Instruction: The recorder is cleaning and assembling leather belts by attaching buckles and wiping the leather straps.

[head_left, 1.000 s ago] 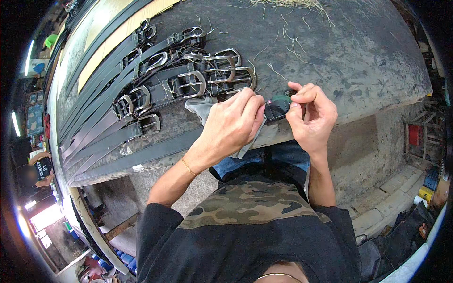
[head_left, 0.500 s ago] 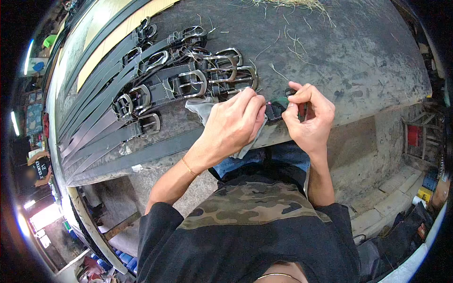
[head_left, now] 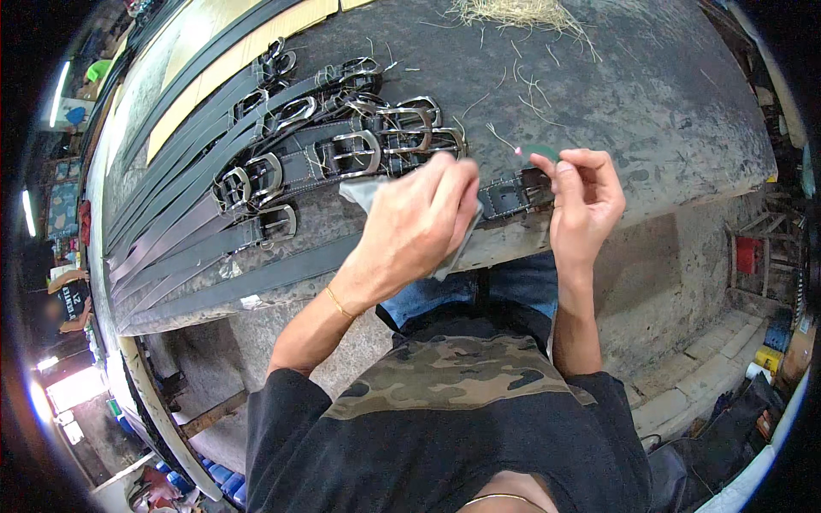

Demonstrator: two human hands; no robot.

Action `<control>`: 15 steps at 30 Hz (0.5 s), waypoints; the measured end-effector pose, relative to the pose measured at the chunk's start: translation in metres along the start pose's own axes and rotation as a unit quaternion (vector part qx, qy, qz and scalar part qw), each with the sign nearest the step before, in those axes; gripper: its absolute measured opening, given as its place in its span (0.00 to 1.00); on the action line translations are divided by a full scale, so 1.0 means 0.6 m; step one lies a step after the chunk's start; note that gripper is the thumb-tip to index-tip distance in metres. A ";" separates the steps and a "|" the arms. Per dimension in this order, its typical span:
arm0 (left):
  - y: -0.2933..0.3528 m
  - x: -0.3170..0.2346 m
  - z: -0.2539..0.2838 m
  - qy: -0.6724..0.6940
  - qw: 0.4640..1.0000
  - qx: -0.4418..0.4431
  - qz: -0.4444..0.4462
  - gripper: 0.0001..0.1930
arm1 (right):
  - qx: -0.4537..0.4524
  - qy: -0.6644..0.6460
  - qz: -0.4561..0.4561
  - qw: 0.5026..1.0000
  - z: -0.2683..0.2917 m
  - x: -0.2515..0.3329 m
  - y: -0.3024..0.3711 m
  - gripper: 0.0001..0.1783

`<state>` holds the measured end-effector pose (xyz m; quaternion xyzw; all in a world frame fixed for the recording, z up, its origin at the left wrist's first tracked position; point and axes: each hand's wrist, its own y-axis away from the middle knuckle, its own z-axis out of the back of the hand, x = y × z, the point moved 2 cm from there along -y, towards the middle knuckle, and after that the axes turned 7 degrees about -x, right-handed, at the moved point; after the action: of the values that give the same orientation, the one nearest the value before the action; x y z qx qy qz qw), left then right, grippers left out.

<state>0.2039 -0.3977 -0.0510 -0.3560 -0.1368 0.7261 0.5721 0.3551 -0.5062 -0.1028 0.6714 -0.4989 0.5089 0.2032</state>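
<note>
In the head view, the left hand (head_left: 417, 214) has its fingers curled tight over a grey cloth (head_left: 361, 193); whether they also clasp the stitched black belt end (head_left: 503, 199) just beside them, I cannot tell. That end sits near the front edge of the tabletop (head_left: 676, 128), partly behind the right hand (head_left: 588, 198), whose thumb and forefinger pinch a slim dark green piece (head_left: 542, 153) above it.

The belt end looks like leather or an imitation: light, bendable, firmer along its stitching, perhaps a little slippery if polished. The flat strap behind the hardware would give the surest hold. The cloth should be limp, the green piece very light.

Buckled belts (head_left: 301, 164) lie loose to the left, in no container that I can make out.
</note>
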 end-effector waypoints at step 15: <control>0.034 -0.034 -0.031 0.063 0.991 0.115 -0.027 0.29 | -0.214 0.013 0.069 0.974 0.308 0.109 -0.062 0.17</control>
<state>0.2034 -0.4267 -0.0692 -0.3289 -0.0258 0.6973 0.6363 0.4757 -0.6651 -0.1099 0.5698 -0.6387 0.4114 0.3133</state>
